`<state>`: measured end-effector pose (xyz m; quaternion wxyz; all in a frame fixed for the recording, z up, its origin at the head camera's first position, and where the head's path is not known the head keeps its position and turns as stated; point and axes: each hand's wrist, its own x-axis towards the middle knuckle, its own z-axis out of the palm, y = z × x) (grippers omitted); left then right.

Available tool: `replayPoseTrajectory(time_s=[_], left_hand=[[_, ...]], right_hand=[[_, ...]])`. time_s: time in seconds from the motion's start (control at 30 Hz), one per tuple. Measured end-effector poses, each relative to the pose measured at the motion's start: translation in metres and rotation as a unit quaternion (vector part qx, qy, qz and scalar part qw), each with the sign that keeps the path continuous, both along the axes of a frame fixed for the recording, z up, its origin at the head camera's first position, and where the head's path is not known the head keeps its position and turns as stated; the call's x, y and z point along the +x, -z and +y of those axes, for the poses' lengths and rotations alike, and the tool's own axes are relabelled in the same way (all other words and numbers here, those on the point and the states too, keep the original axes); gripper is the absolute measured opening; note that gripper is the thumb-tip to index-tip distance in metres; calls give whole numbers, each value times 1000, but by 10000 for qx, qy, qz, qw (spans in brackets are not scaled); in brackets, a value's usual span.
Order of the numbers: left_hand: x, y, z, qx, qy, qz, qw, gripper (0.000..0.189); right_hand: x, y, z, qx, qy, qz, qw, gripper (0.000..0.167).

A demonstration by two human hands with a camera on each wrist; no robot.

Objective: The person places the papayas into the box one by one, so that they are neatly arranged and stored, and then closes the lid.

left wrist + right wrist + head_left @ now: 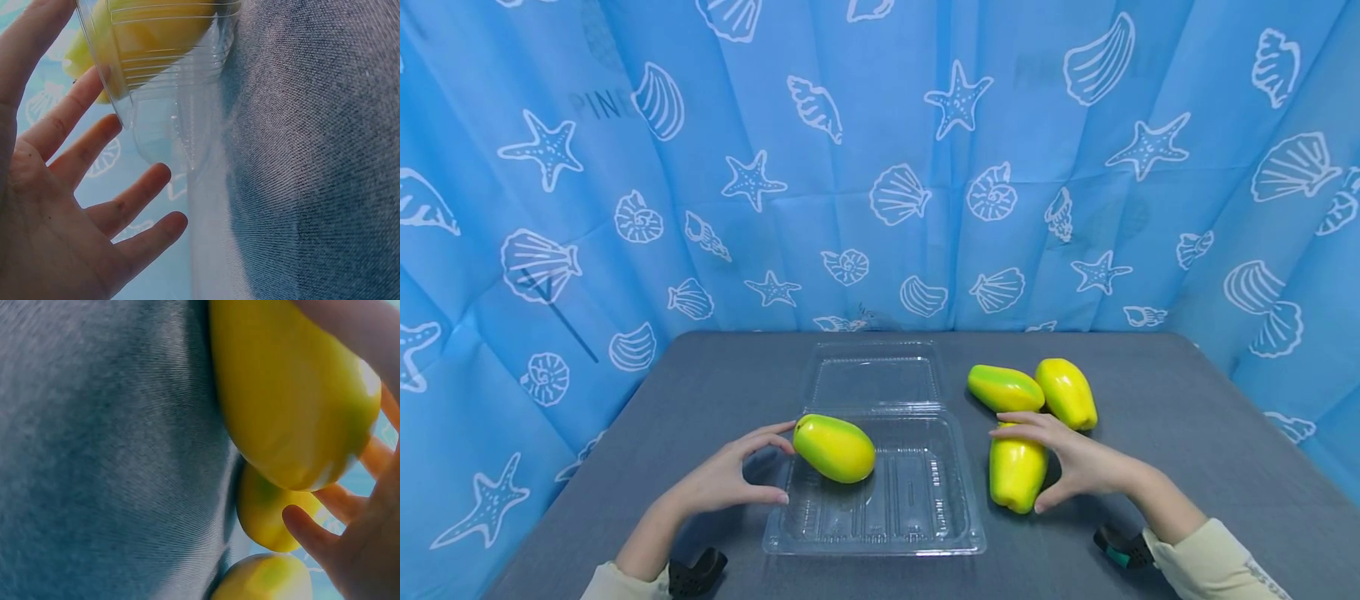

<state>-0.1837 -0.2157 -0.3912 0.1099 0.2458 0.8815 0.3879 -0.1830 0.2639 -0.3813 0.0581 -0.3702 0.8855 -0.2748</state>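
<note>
A yellow-green papaya (835,448) lies tilted in the left part of a clear plastic clamshell container (917,542), whose lid is folded back. At the container's left side my left hand (737,471) is spread, its fingertips close to that papaya and nothing in its grip; the left wrist view shows the fingers (134,209) apart along the plastic wall. My right hand (1075,458) reaches round another papaya (1018,471) on the table, fingers over its far end and thumb at its near right side. In the right wrist view this papaya (287,394) fills the hand, the little finger sticking out.
Two more papayas, one greener (1003,387) and one yellower (1067,393), lie behind my right hand. A dark grey cloth covers the table (722,383). Behind it hangs a blue curtain (895,100) with white shells and starfish.
</note>
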Motion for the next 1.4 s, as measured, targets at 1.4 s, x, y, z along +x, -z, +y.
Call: replayPoseTrajectory(time_s=[1.4], left_hand=[[-1,0,-2,114,107,-11,9999,40]], right_hand=[[5,-21,-5,-217,797,551,9951,79]])
